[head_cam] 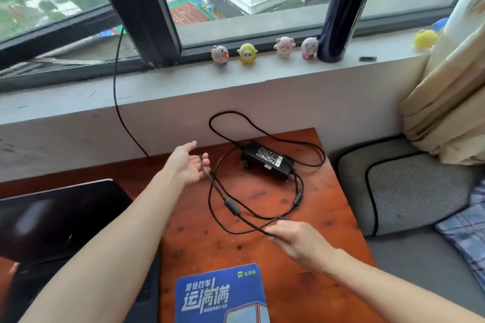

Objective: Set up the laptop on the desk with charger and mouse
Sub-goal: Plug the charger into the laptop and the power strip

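A black charger brick lies on the reddish wooden desk near its far edge, its black cable looped around it. My left hand holds the cable's end between thumb and fingers, palm turned up. My right hand pinches the same cable lower down, near the front of the loop. The open black laptop stands at the left, its dark screen facing me. A blue mouse pad lies at the desk's front. No mouse is in view.
A window sill behind the desk carries several small toy figures, a tall dark bottle and a battery. Another black wire hangs from the window. A grey cushioned seat and a curtain are at the right.
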### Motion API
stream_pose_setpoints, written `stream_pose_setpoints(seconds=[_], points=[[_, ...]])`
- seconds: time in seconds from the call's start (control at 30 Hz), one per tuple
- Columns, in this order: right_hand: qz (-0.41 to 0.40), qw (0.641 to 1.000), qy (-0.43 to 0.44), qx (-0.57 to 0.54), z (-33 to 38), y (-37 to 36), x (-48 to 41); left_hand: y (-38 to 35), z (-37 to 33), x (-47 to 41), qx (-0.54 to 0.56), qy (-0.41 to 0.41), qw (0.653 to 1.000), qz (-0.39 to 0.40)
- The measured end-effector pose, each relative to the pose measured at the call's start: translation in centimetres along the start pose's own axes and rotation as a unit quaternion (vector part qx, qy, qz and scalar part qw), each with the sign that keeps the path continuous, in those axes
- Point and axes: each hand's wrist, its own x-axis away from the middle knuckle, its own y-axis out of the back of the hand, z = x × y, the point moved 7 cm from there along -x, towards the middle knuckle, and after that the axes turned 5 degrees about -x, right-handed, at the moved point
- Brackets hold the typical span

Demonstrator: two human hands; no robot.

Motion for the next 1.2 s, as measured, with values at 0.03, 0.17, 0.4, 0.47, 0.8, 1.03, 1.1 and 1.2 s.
stream_pose_setpoints(seconds=[0.03, 0.17, 0.4, 0.47, 0.8, 1.03, 1.1, 1.2], points=[[0.044, 0.998, -0.036, -0.005, -0.5, -1.3, 0.4, 0.6, -0.2, 0.2, -0.038, -0.017, 0.999, -0.015], [0.015, 0.980, -0.156, -0.123, -1.4, -1.9, -0.6, 3.6, -1.2, 2.8, -0.211, -0.107, 0.970, -0.053], [-0.169, 0.974, -0.153, 0.010, 1.9, 1.8, -9.6, 8.1, -2.4, 11.1, -0.280, -0.196, 0.935, 0.090], [-0.155, 0.979, -0.128, 0.042, 3.3, 2.0, -12.3, 8.6, -2.5, 13.1, -0.286, -0.213, 0.924, 0.137], [-0.053, 0.907, -0.406, -0.098, -3.8, 1.1, -11.9, 14.3, -5.3, 19.2, -0.065, -0.301, 0.925, 0.221], [-0.271, 0.885, -0.331, -0.183, -2.7, 13.3, -9.4, 13.6, -2.5, 15.9, -0.162, -0.243, 0.943, 0.157], [-0.327, 0.906, -0.239, -0.126, 1.5, 17.6, -9.3, 12.3, -2.2, 15.3, -0.205, -0.237, 0.936, 0.159], [-0.367, 0.918, -0.151, -0.022, 7.6, 21.9, -9.2, 9.5, -2.7, 15.4, -0.300, -0.250, 0.902, 0.184]])
